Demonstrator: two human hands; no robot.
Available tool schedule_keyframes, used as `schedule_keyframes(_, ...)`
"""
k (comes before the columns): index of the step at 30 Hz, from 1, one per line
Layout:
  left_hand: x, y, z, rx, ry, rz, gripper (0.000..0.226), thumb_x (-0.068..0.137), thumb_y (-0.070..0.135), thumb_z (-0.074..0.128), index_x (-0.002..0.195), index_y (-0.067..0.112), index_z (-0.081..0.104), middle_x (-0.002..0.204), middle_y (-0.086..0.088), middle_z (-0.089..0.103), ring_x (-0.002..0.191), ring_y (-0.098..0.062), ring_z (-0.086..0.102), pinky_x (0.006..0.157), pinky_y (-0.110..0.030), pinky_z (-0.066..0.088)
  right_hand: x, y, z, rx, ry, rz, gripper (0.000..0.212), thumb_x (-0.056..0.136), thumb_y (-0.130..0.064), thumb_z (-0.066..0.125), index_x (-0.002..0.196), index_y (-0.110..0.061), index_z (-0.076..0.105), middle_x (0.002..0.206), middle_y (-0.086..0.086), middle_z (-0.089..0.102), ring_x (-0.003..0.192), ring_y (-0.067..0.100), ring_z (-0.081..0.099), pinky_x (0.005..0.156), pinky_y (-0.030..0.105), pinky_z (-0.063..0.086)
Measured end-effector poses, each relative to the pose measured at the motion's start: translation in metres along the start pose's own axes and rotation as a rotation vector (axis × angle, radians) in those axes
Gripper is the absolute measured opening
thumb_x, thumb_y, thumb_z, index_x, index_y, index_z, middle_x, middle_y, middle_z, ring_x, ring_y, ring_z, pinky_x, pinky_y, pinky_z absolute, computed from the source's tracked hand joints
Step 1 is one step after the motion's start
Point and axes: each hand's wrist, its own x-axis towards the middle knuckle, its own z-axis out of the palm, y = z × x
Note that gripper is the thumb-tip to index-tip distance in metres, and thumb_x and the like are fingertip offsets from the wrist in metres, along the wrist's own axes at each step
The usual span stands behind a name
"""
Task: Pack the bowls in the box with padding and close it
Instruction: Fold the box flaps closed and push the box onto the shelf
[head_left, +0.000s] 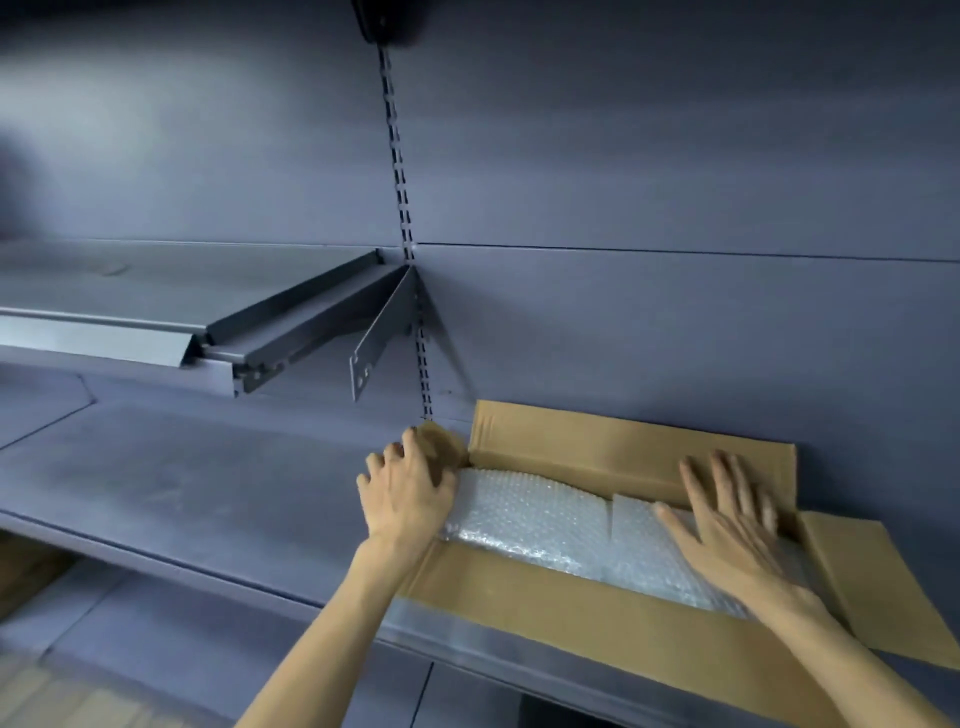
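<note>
- Your left hand (405, 491) is at the left end of the cardboard box (597, 587), its fingers curled over the short end flap (441, 441) and gripping it; the flap is blurred, so how far it is folded cannot be told.
- Your right hand (737, 525) lies flat with the fingers spread and straight, palm down on the bubble wrap (535, 519) at the right end of the box. The fingertips point to about 12 o'clock and reach the foot of the back flap (623, 441).
- From your left hand, the bubble wrap starts just beside the thumb, at about 3 o'clock; from your right hand it spreads out toward 9 o'clock.
- The box sits on the lower grey shelf (182, 483), close against the back wall (675, 156), at the lower right of the view.
- The box is plain brown cardboard and open on top. Its back flap stands up against the wall, the near flap (649, 623) is folded outward toward you over the shelf edge, and the right end flap (872, 582) lies splayed out at about 4 o'clock.
- Clear bubble wrap fills the opening in crumpled, overlapping sheets; the bowls cannot be seen beneath it.
- At 10 o'clock from the box, an upper shelf (156, 291) hangs on a bracket (379, 332).
</note>
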Motion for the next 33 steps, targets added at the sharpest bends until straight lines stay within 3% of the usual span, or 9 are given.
schedule_keyframes(4,-0.002,0.009,-0.006,-0.302,0.131,0.117,0.055,0.092,0.035,0.057,0.140,0.017,0.040,0.105,-0.006,0.070,0.098,-0.037,0.063,0.072,-0.040,0.048,-0.004,-0.003,-0.006,0.003,0.005,0.012,0.098,0.080,-0.073,-0.014,0.164,-0.027,0.007,0.172,0.007,-0.003,0.158,0.027,-0.010,0.125,0.048,-0.003)
schedule_keyframes(6,-0.010,0.019,0.000,-0.352,0.065,0.189,0.048,0.094,0.039,0.053,0.139,0.025,0.043,0.084,0.006,0.073,0.088,-0.034,0.067,0.070,-0.040,0.052,-0.006,-0.004,-0.010,0.006,-0.011,0.009,0.094,0.082,-0.072,-0.013,0.164,-0.028,0.006,0.172,0.006,-0.005,0.158,0.027,-0.010,0.125,0.048,-0.003)
schedule_keyframes(9,-0.025,0.032,0.017,-0.160,-0.011,0.341,0.040,0.095,0.038,0.048,0.134,0.028,0.051,0.093,0.002,0.073,0.087,-0.034,0.067,0.068,-0.038,0.051,-0.009,-0.005,-0.014,0.024,-0.016,0.008,0.077,0.097,-0.067,0.000,0.164,-0.028,0.004,0.172,0.005,-0.008,0.158,0.025,-0.011,0.127,0.048,-0.004)
schedule_keyframes(12,-0.026,0.037,0.037,-0.224,-0.080,0.359,0.032,0.096,0.029,0.050,0.125,0.018,0.056,0.109,-0.006,0.069,0.094,-0.035,0.064,0.072,-0.042,0.052,-0.012,-0.003,-0.017,0.088,-0.008,-0.006,0.069,0.105,-0.059,0.021,0.164,-0.026,0.009,0.172,0.004,-0.008,0.158,0.024,-0.009,0.127,0.047,-0.003)
schedule_keyframes(19,0.008,0.051,0.058,-0.187,-0.100,0.380,0.050,0.096,0.034,0.051,0.145,0.028,0.044,0.102,-0.009,0.068,0.090,-0.038,0.067,0.071,-0.041,0.051,-0.036,0.020,-0.049,0.515,0.297,0.066,0.053,0.096,-0.020,0.065,0.147,-0.015,0.050,0.158,0.002,0.026,0.142,0.027,0.041,0.107,0.050,0.048)
schedule_keyframes(22,0.012,0.061,0.070,-0.074,-0.093,0.416,0.051,0.098,0.044,0.047,0.147,0.033,0.039,0.090,-0.009,0.070,0.088,-0.037,0.069,0.070,-0.043,0.053,-0.055,0.052,-0.062,0.371,0.363,0.231,0.050,0.090,-0.022,0.070,0.138,-0.022,0.059,0.149,0.004,0.039,0.138,0.031,0.040,0.108,0.053,0.041)
schedule_keyframes(25,0.016,0.060,0.081,-0.085,-0.028,0.436,0.062,0.097,0.050,0.049,0.155,0.045,0.029,0.092,-0.013,0.073,0.088,-0.038,0.070,0.069,-0.046,0.055,-0.073,0.091,-0.077,0.345,0.193,0.537,0.067,0.089,-0.040,0.069,0.150,-0.029,0.042,0.153,0.004,0.035,0.143,0.031,0.030,0.113,0.053,0.033)
schedule_keyframes(29,0.020,0.060,0.083,-0.095,-0.029,0.435,0.073,0.092,0.049,0.059,0.157,0.047,0.025,0.092,-0.015,0.074,0.091,-0.040,0.069,0.070,-0.047,0.056,-0.088,0.117,-0.090,0.800,-0.043,0.795,0.087,0.088,-0.049,0.070,0.159,-0.019,0.029,0.159,0.005,0.038,0.145,0.026,0.038,0.116,0.045,0.037)
schedule_keyframes(33,0.019,0.065,0.082,-0.068,-0.039,0.426,0.074,0.092,0.052,0.057,0.157,0.047,0.021,0.097,-0.014,0.074,0.094,-0.040,0.069,0.073,-0.046,0.055,-0.096,0.108,-0.090,1.015,0.180,0.686,0.034,0.090,-0.035,0.073,0.123,-0.025,0.068,0.122,-0.011,0.069,0.113,0.008,0.061,0.092,0.021,0.045)
